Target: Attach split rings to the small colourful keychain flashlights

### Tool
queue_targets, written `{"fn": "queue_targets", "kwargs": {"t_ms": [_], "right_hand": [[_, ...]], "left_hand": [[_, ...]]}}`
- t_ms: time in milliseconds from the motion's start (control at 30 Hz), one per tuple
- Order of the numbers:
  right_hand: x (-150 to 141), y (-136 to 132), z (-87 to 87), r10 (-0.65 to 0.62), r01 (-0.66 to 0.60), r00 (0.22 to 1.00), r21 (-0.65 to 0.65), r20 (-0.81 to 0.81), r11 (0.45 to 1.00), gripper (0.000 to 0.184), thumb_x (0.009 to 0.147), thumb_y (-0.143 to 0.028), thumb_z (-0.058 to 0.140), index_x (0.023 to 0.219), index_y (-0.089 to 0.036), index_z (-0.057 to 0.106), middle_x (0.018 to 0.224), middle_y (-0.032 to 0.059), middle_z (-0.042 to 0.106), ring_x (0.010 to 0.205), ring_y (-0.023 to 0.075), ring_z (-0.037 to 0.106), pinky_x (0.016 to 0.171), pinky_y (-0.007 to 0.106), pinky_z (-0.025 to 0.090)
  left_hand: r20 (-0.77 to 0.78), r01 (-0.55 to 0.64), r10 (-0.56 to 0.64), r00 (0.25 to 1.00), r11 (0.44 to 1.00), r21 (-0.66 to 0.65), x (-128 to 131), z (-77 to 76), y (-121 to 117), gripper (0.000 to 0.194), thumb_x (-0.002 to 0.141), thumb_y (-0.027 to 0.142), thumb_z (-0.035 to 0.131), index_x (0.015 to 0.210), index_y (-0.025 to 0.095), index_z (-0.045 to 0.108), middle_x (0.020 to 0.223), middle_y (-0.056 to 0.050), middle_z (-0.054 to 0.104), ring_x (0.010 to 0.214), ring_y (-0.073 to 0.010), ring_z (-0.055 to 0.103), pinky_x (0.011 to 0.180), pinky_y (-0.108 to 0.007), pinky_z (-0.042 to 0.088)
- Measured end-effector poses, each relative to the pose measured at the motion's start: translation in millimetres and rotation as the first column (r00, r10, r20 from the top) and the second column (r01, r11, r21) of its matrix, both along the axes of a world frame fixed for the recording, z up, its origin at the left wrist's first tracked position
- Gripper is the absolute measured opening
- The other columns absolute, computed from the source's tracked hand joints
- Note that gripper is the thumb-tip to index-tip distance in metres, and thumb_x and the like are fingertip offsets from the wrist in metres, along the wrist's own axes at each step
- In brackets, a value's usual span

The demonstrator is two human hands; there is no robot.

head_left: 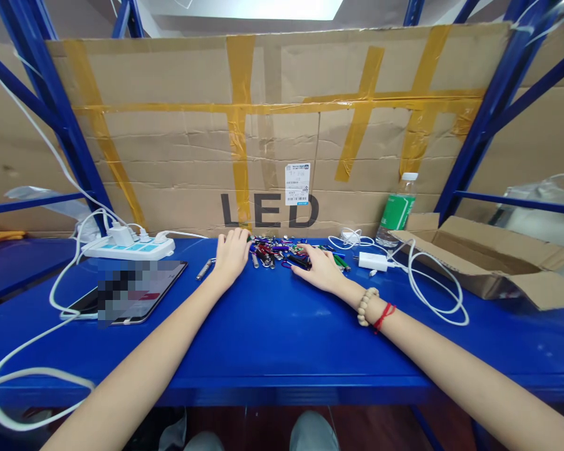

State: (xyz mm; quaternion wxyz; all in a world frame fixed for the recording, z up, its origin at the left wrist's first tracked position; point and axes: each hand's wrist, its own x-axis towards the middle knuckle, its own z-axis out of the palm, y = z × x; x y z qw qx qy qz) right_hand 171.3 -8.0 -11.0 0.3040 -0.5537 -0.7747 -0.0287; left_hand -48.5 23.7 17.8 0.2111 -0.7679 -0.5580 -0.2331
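small shiny pieces [264, 254], seemingly partly behind the right hand [320, 268], kinds indistinct

Beyond the left hand [232, 257] and right hand [320, 268], "LED" [258, 210] in black stood on the cardboard [178, 169]; the label [297, 181] overlapping its D bore print too small to read.

The lone head view looks from above and just behind the near edge of the desk [272, 338], facing forward and slightly down across to the cardboard [169, 156] along the far edge.
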Motion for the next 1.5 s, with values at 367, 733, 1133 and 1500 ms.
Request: {"fn": "queue_targets", "kwargs": {"t_ms": [367,733,1133,1500], "right_hand": [[5.1,12.2,-3.2,0.121,-0.120,0.991,-0.024,0.052,0.992,0.046,0.084,-0.043,0.040,0.124,-0.021,0.038,0.126,0.0096,0.049,0.117,0.0212,0.042,0.096,0.044,0.024],[10.9,26.5,-7.3,0.196,-0.187,0.974,-0.085,0.114,0.979,0.051,0.084,-0.052,0.033,0.125,-0.022,0.040,0.129,0.0090,0.045,0.122,0.0227,0.036,0.101,0.049,0.014],[16.6,19.1,-0.8,0.082,-0.082,0.996,-0.027,0.020,0.996,0.039,0.086,-0.019,0.035,0.125,-0.021,0.039,0.102,0.0046,0.065,0.103,0.0158,0.055,0.096,0.040,0.024],[16.3,16.0,2.7,0.056,-0.056,0.993,0.002,-0.104,0.998,0.050,0.075,-0.015,0.052,0.124,-0.020,0.043,0.079,-0.0007,0.070,0.084,0.0178,0.063,0.083,0.033,0.040]], "left_hand": [[-0.031,0.395,-0.396,0.918,0.918,-0.008,41.9,-9.1,-22.9,0.023,0.086,0.036,0.036,0.083,0.017,0.048,0.090,-0.005,0.059,0.086,-0.0189,0.051,0.075,-0.032,0.030],[0.074,0.390,-0.386,0.919,0.920,-0.041,42.2,-13.0,-21.2,0.026,0.085,0.040,0.038,0.074,0.018,0.045,0.079,-0.002,0.057,0.077,-0.0165,0.051,0.071,-0.030,0.032],[0.071,0.412,-0.411,0.909,0.911,-0.005,42.7,-13.1,-22.4,0.025,0.085,0.039,0.040,0.072,0.018,0.043,0.076,-0.001,0.056,0.074,-0.0161,0.050,0.069,-0.029,0.031],[0.069,0.424,-0.423,0.904,0.906,0.002,43.0,-15.1,-20.0,0.024,0.084,0.039,0.040,0.072,0.018,0.044,0.075,-0.001,0.055,0.074,-0.0158,0.049,0.069,-0.029,0.031]]}}
